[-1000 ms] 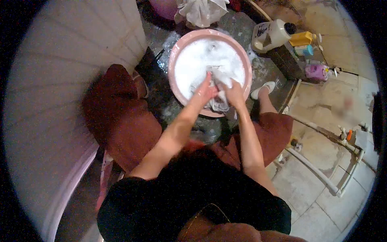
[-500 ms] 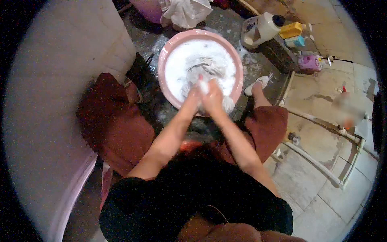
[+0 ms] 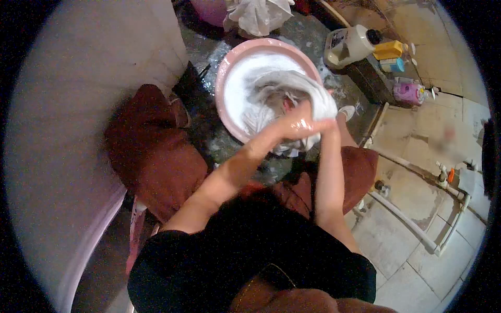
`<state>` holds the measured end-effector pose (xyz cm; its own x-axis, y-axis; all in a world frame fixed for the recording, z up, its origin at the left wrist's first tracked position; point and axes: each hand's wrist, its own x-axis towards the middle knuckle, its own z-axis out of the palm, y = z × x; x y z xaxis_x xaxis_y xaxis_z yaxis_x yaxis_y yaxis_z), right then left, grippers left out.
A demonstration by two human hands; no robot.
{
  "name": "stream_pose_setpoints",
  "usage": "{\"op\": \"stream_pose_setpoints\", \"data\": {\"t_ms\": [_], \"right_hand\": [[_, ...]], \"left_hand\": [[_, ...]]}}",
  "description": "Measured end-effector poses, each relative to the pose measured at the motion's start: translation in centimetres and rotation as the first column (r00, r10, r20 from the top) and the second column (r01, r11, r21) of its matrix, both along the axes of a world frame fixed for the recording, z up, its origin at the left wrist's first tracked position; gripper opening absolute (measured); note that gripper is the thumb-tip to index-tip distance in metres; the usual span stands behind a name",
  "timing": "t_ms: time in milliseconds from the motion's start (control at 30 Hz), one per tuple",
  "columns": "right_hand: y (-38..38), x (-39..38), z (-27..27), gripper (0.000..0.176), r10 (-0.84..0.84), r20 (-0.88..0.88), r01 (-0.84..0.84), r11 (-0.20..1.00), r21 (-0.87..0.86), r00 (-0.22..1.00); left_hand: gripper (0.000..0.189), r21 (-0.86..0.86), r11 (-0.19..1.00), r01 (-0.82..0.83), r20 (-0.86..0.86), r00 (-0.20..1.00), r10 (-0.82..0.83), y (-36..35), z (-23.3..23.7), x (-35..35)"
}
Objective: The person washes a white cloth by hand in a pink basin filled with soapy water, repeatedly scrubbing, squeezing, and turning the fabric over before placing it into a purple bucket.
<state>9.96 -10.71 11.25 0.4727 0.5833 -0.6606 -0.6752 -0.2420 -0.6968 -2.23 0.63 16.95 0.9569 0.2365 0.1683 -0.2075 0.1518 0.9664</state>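
Observation:
A pink basin (image 3: 223,99) on the wet floor holds white suds. Light grey wet cloth (image 3: 296,82) lies in it and rises over the basin's right side. My left hand (image 3: 302,123) is at the basin's lower right, gripping the cloth, its wet back shining. My right hand (image 3: 330,116) is beside it at the right rim, mostly hidden by the cloth draped over it; its fingers cannot be made out. Part of the cloth hangs over the near rim below my hands.
At the upper right a large white jug (image 3: 350,47), a yellow bottle (image 3: 388,50) and a pink-purple bottle (image 3: 408,93) stand by a dark ledge. White cloth (image 3: 259,15) hangs over a purple tub (image 3: 209,11) behind the basin. Pipes (image 3: 407,221) run at the right.
Both hands have moved right, from the basin's near middle to its right rim. The cloth has been lifted and pulled that way, and the view has shifted slightly.

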Motion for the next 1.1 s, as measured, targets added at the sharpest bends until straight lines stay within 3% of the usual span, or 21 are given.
{"op": "stream_pose_setpoints", "data": {"t_ms": [33, 67, 100, 167, 200, 233, 267, 300, 400, 433, 533, 600, 667, 700, 733, 767, 833, 933, 967, 1033, 1100], "right_hand": [[0.3, -0.3, 0.7, 0.036, 0.010, 0.004, -0.010, 1.000, 0.013, 1.000], [0.7, -0.4, 1.0, 0.036, 0.024, 0.018, -0.024, 1.000, 0.005, 1.000], [1.1, -0.6, 1.2, 0.035, 0.040, 0.046, -0.039, 0.999, -0.019, 0.998], [1.9, -0.9, 1.2, 0.034, 0.065, 0.139, -0.053, 0.995, -0.086, 0.988], [2.3, -1.4, 1.8, 0.034, 0.087, 0.189, -0.068, 0.992, -0.108, 0.978], [2.4, -2.1, 2.8, 0.034, 0.093, 0.184, -0.073, 0.991, -0.113, 0.979], [2.7, -3.1, 3.9, 0.033, 0.277, 0.399, -0.230, 0.959, -0.163, 0.874], [2.8, -4.3, 4.4, 0.033, 0.434, 0.580, -0.361, 0.900, -0.243, 0.690], [4.3, -10.4, 8.4, 0.029, 0.654, 0.740, -0.393, 0.729, -0.561, 0.158], [4.2, -12.1, 7.2, 0.026, 0.534, 0.835, -0.387, 0.804, -0.451, 0.135], [4.9, -12.5, 5.6, 0.033, 0.730, 0.678, -0.365, 0.656, -0.661, 0.084], [4.0, -10.0, -0.1, 0.034, 0.414, 0.817, -0.036, 0.899, -0.437, 0.402], [2.1, -6.0, -3.3, 0.036, 0.584, 0.670, 0.107, 0.712, -0.694, 0.458], [-0.1, -3.8, -6.3, 0.037, 0.512, 0.632, -0.010, 0.782, -0.624, 0.582], [-3.0, -0.8, -11.4, 0.038, 0.440, 0.569, -0.111, 0.847, -0.520, 0.694], [-8.6, 5.0, -22.6, 0.041, -0.062, 0.255, 0.110, 0.978, -0.178, 0.965], [-5.9, 4.6, -10.1, 0.041, -0.229, 0.122, 0.231, 0.973, 0.000, 0.966], [-6.0, 4.6, -5.7, 0.042, -0.366, 0.021, 0.340, 0.884, 0.320, 0.930], [-6.1, 4.6, -5.1, 0.042, -0.384, -0.004, 0.352, 0.841, 0.410, 0.923], [-5.8, 4.4, -5.1, 0.042, -0.375, -0.046, 0.340, 0.773, 0.536, 0.926], [-5.2, 3.6, -5.8, 0.042, -0.333, -0.061, 0.310, 0.775, 0.550, 0.941]], "left_hand": [[0.048, 0.090, 0.995, 0.036, 0.065, 0.997, -0.042, -0.8, -0.9, 0.0], [0.059, 0.117, 0.921, 0.372, -0.128, 0.925, -0.358, -0.7, -1.3, -0.3], [0.059, 0.119, 0.921, 0.371, -0.128, 0.926, -0.357, -0.9, -2.1, -0.9], [0.061, -0.368, 0.906, 0.208, -0.158, 0.947, -0.281, -2.1, -6.1, -2.2], [0.058, -0.785, 0.617, 0.053, -0.179, 0.934, -0.308, -2.6, -11.1, -1.6], [0.060, -0.943, 0.331, 0.040, -0.073, 0.944, -0.322, -0.9, -12.3, -1.8], [0.062, -0.999, 0.009, 0.038, 0.033, 0.954, -0.297, 0.9, -13.2, -2.1], [0.062, -0.999, 0.006, 0.035, 0.032, 0.955, -0.294, 2.1, -13.2, -1.5], [0.061, -0.985, 0.064, -0.158, -0.167, 0.970, -0.174, 3.3, -12.2, -1.6], [0.058, -0.978, 0.123, -0.166, -0.187, 0.965, -0.185, 3.4, -12.0, -2.6], [0.053, -0.951, 0.243, -0.190, -0.237, 0.954, -0.182, 2.6, -12.3, -2.0], [0.050, -0.897, 0.359, -0.258, -0.325, 0.935, -0.139, 1.3, -13.1, -1.6], [0.048, -0.825, 0.470, -0.314, -0.394, 0.916, -0.080, 0.3, -13.7, -0.2], [0.047, -0.785, 0.518, -0.341, -0.429, 0.901, -0.057, -0.6, -13.6, 0.3], [0.045, -0.567, 0.762, -0.312, -0.438, 0.898, 0.041, -2.0, -12.1, 0.6], [0.044, -0.276, 0.921, -0.276, -0.404, 0.903, 0.149, -2.5, -9.6, 1.0], [0.042, 0.087, 0.994, -0.067, -0.106, 0.991, 0.076, -1.8, -4.5, 0.6], [0.046, 0.300, 0.953, -0.038, 0.076, 0.997, 0.016, -2.1, -2.6, 1.2], [0.046, 0.300, 0.953, -0.042, 0.084, 0.996, 0.017, -1.9, -2.6, 1.0], [0.050, 0.301, 0.931, 0.206, -0.268, 0.955, -0.124, -1.5, -3.3, 0.4], [0.053, 0.283, 0.942, 0.178, -0.242, 0.964, -0.110, -2.2, -8.6, 0.3]]}}
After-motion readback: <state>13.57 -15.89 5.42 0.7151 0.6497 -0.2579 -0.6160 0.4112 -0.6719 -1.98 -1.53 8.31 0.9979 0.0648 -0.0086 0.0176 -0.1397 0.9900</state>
